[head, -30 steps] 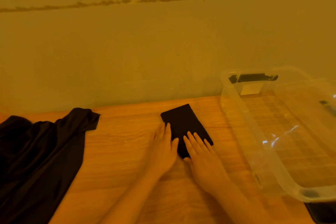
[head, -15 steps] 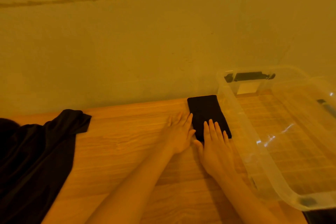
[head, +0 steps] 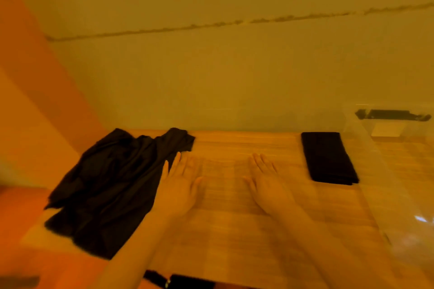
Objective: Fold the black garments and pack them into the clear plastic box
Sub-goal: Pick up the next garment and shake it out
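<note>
On the wooden table (head: 234, 230), left hand (head: 179, 185) and right hand (head: 267, 183) are held flat, fingers extended, nothing grasped; left fingertips are seen beside the unfolded black garment (head: 112, 185). 1 folded black garment (head: 328, 159) is seen beside the clear plastic box (head: 399, 171).

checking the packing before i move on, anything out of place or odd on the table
One thing: the folded black garment lies on the wooden table beside the clear plastic box, not inside it. The unfolded black garment is a crumpled heap at the table's left edge. Both hands, left and right, are flat and hold nothing.
</note>
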Available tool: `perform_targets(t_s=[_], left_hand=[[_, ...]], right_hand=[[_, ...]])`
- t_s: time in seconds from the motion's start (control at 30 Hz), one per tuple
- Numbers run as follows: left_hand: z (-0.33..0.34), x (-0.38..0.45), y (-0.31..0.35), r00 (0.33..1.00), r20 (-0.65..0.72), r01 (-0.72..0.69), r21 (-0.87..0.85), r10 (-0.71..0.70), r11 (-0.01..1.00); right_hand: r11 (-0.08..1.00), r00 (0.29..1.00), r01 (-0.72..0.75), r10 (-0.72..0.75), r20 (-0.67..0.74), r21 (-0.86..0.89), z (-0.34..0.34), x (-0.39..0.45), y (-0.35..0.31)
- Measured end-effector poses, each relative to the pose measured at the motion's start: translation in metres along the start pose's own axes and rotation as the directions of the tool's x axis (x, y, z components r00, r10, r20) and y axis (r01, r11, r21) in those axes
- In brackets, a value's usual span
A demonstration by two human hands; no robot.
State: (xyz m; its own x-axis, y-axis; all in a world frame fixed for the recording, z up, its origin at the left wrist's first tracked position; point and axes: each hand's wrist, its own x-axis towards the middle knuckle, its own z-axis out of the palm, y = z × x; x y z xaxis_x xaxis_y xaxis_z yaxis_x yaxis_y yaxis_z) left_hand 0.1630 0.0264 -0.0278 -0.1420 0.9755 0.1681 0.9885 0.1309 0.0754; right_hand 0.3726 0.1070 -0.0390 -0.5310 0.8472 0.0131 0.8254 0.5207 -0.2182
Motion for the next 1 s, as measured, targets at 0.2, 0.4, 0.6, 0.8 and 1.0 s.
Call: perform_targets(t_s=[0.2, 0.4, 0.6, 0.8, 1.0], left_hand=[[-0.034, -0.031, -0.101, 0.950, 0.003, 0.313, 0.020, -0.314, 0.949], [-0.028, -0.040, -0.143, 0.927, 0.026, 0.375, -0.049, -0.374, 0.926], [-0.034, -0.024, -0.166, 0.802, -0.152, 0.481, -0.406, -0.577, 0.777], [-0.039, -0.019, -0.180, 0.774, -0.159, 0.510, -0.418, -0.614, 0.751], [-0.043, -0.031, -0.198, 0.627, -0.020, 0.654, -0.529, -0.778, 0.541]], right_hand=[[0.975, 0.967, 0.223, -0.221, 0.127, -0.006, -0.011, 0.054, -0.104], [0.907, 0.889, 0.415, -0.420, 0.183, 0.069, -0.003, 0.105, -0.181], [0.882, 0.871, 0.441, -0.465, 0.157, 0.165, 0.010, 0.151, -0.209], [0.903, 0.884, 0.402, -0.426, 0.193, 0.152, 0.014, 0.176, -0.228], [0.798, 0.942, 0.321, -0.327, -0.081, 0.510, 0.012, 0.164, -0.225]])
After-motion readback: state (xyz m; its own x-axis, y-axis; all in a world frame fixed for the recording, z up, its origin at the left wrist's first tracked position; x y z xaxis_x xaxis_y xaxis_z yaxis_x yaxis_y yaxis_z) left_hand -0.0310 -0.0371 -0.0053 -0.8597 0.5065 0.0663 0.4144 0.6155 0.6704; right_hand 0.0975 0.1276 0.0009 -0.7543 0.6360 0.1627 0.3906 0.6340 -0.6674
